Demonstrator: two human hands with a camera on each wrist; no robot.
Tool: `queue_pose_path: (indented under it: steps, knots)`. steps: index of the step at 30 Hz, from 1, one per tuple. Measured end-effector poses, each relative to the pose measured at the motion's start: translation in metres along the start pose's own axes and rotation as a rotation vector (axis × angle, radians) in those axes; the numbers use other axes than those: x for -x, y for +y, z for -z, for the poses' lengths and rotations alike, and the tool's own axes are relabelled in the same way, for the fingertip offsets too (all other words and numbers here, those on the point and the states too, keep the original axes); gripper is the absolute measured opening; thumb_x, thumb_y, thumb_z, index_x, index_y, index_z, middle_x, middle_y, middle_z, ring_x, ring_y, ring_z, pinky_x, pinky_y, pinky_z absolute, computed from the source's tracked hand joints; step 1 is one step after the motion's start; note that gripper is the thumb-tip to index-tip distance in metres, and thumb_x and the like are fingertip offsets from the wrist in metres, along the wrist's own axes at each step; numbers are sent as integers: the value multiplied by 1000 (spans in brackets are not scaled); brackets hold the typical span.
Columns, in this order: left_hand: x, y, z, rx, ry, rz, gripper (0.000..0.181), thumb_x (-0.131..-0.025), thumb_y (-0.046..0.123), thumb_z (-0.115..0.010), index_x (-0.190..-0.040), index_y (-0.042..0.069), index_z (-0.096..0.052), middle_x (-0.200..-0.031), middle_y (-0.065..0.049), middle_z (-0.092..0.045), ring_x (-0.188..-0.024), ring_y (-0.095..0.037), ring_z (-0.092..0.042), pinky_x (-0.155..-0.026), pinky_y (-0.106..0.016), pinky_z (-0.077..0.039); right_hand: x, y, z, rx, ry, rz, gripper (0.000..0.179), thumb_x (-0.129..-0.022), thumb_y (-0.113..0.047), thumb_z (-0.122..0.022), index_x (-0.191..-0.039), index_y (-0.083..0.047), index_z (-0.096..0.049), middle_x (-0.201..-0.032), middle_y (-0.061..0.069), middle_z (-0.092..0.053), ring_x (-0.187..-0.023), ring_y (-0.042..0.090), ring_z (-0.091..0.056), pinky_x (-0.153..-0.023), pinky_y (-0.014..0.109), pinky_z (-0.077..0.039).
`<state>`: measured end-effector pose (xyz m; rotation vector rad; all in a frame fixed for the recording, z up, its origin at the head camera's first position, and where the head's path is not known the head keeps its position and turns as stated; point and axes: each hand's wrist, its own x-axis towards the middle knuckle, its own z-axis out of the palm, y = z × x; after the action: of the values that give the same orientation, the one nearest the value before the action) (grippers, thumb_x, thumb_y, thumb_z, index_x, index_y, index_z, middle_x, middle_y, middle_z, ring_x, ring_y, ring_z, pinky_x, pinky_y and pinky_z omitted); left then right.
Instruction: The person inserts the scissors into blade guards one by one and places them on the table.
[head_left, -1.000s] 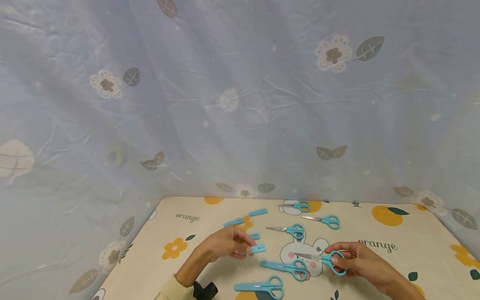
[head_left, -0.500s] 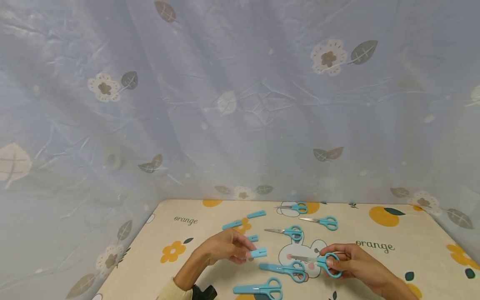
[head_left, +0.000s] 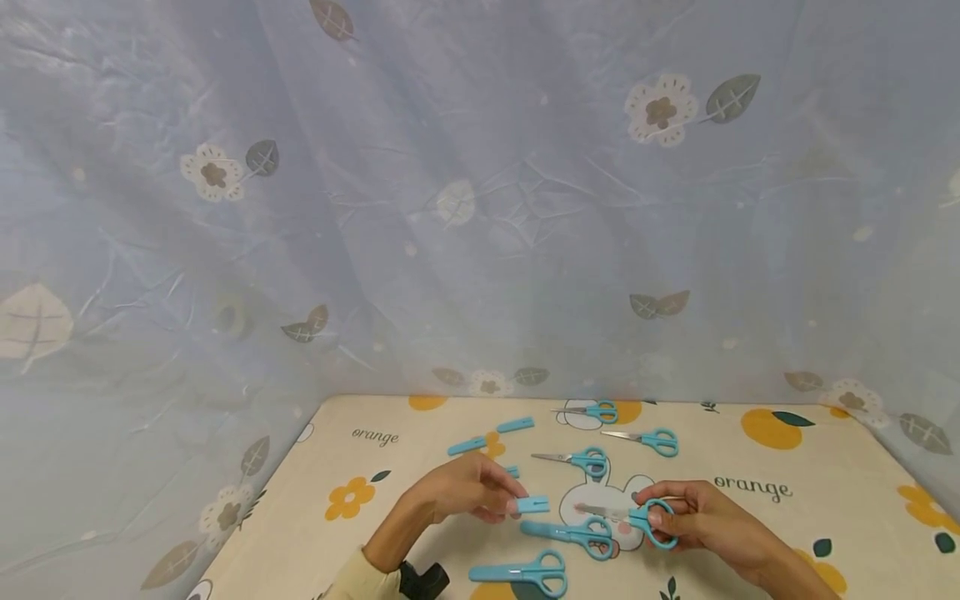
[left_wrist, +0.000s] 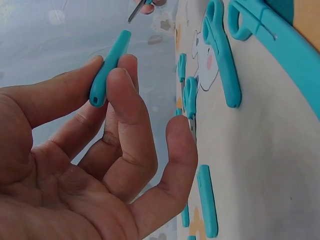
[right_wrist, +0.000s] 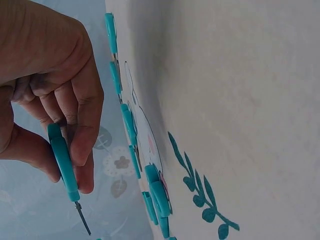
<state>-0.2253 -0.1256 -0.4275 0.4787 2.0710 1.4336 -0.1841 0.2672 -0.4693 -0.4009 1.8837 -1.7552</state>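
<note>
On the left forearm, a pale yellow sleeve is worn. Just beside the sleeve, on its side toward the right hand, a black fitting is shown, formed of blocky, rounded parts; how it is fastened cannot be told. Beyond the sleeve, the left hand is seen ungloved, its palm lined with fine creases. Well to the right of the sleeve, the right hand and right forearm are likewise seen bare.

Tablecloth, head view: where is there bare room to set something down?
Left: between the loose caps and the left edge of the tablecloth. Right: between the right hand and the tablecloth's right edge. Crowded: the middle, where scissors and caps lie close together.
</note>
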Motion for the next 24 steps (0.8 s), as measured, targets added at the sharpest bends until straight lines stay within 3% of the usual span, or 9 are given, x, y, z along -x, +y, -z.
queue_pose_path:
  steps: [7, 17, 24]
  knots:
    - [-4, 5, -4, -9, -4, -10, 15, -97, 4, -76, -111, 2, -83, -97, -5, -82, -91, -20, -78, -80, -36, -67, -4, -3, -4, 6, -19, 15, 37, -111, -19, -61, -139, 6, -60, -92, -3, -74, -87, 11, -66, -80, 30, -60]
    - [-6, 8, -8, -28, -29, -7, 17, -98, 7, -77, -113, 1, -82, -100, -6, -83, -84, -14, -77, -80, -36, -67, -5, -4, -8, -14, -49, 31, 28, -111, -17, -61, -134, -4, -66, -93, -4, -76, -87, 9, -68, -81, 28, -60]
    - [-7, 10, -12, -23, -38, -9, 17, -98, 6, -76, -113, 0, -82, -98, -6, -82, -84, -14, -76, -81, -36, -67, -5, -5, -9, -18, -74, 46, 29, -111, -17, -61, -135, -2, -65, -93, -5, -75, -87, 9, -68, -81, 28, -60]
